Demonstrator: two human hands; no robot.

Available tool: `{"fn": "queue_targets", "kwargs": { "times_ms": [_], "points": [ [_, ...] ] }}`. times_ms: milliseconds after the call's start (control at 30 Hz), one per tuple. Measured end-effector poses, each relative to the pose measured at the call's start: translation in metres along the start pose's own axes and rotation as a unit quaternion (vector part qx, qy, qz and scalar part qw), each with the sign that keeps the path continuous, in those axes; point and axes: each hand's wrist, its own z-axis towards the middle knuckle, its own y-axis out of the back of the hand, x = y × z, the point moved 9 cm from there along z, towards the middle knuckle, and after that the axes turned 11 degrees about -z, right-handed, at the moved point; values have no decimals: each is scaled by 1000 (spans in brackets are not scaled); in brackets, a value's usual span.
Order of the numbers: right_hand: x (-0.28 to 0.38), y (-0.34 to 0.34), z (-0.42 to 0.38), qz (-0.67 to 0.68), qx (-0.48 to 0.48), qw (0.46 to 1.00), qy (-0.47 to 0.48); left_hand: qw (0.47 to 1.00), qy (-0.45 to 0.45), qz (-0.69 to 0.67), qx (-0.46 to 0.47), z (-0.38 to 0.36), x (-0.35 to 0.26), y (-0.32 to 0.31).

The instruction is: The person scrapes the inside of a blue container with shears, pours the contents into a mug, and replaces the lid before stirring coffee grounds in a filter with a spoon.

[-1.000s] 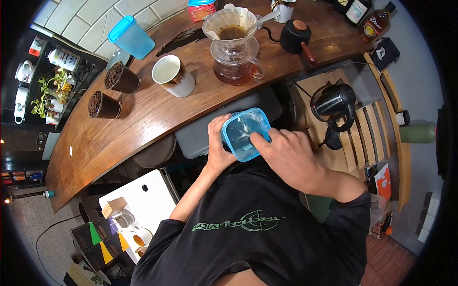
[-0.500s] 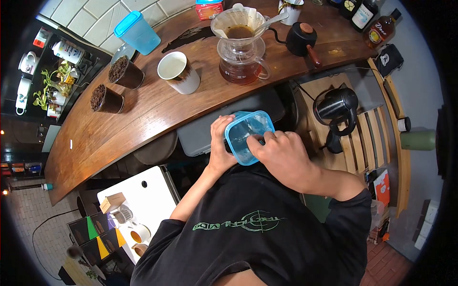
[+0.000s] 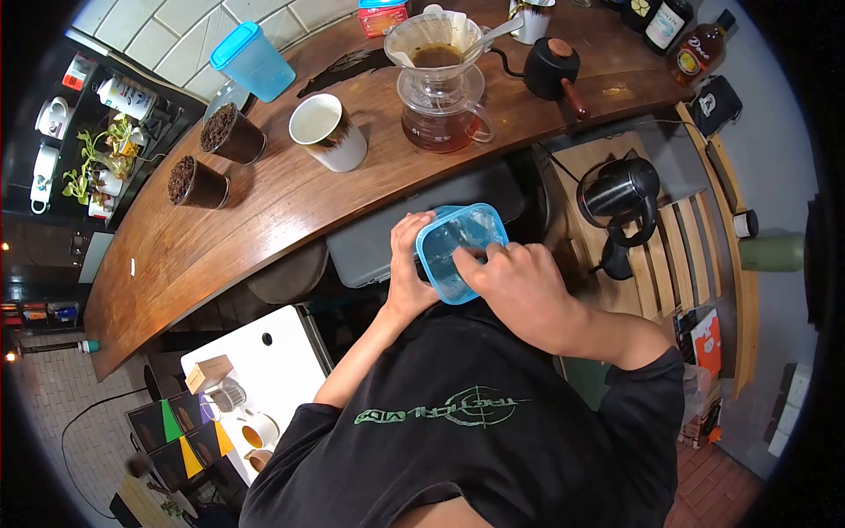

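2 hands met on 1 blue-rimmed container [image 3: 461,249], held close to the chest below the curved wooden counter [image 3: 264,211]. The left hand [image 3: 407,268] curled around its left wall, steadying it so the opening faced up. The right hand [image 3: 519,286] lay over the near-right rim, fingers bent inward; whether they pinched anything inside, I could not tell. The container was translucent, rounded-rectangular, its inside pale and glossy. Farther right stood a black kettle [image 3: 619,195].
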Motion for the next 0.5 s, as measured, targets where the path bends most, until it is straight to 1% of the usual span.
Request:
{"fn": "queue_targets", "kwargs": {
  "times_ms": [67, 167, 200, 267, 400, 467, 500],
  "points": [
    [-4, 0, 1, -15, -3, 1000, -23, 1000, -14, 20, -1, 0, -5, 1],
    [2, -1, -2, -3, 10, 1000, -1, 1000, -10, 20, 6, -2, -4, -1],
    [1, 0, -2, -3, 10, 1000, -1, 1000, -3, 2, 1, -4, -1, 0],
    [-5, -1, 0, -4, 14, 999, -31, 1000, 3, -16, -4, -7, 1, 0],
    [1, 4, -1, 19, 18, 1000, -2, 1000, 10, -20, -5, -8, 0, 1],
    [-5, 10, 0, 9, -21, 999, -25, 1000, 11, -20, -7, -9, 0, 1],
    [-4, 9, -1, 9, -21, 999, -24, 1000, 10, -19, -1, -8, -1, 1]
  ]
}}
